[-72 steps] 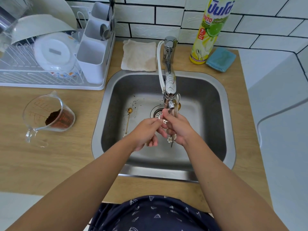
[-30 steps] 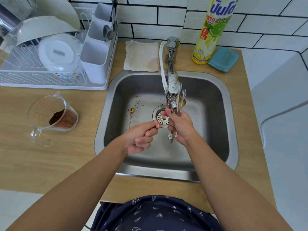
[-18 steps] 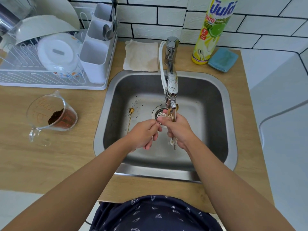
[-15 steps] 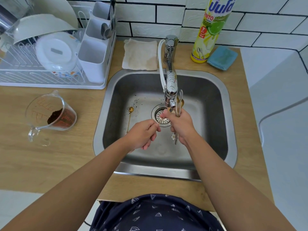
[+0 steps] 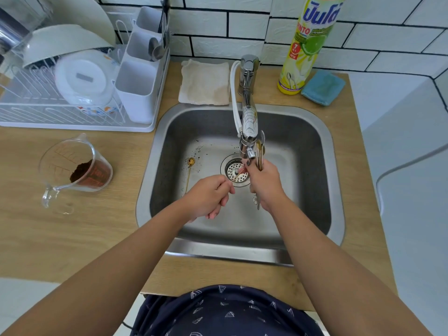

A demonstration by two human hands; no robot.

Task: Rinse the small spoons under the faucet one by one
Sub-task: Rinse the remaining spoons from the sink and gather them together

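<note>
Both hands over steel sink, spoons held at the spout.

Gold long-handled spoon (image 5: 189, 171) lies loose on the stainless sink (image 5: 303, 146) floor, 9 o'clock of the round drain strainer (image 5: 236, 169). Left hand (image 5: 208, 197) curled, pinching a thin gold spoon handle (image 5: 238, 175) angled toward 1 o'clock. Right hand (image 5: 265, 184) fisted round a bundle of small spoons (image 5: 260, 151), bowls up beside the chrome faucet (image 5: 248, 122) spout.

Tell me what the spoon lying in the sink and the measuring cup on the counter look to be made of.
Spoon: looks like gold-toned metal, polished, judging by its yellow shine against the sink; plating or solid cannot be told.
Measuring cup: clear glass or hard plastic; the brown powder shows through its wall, and the look leaves open which.
</note>
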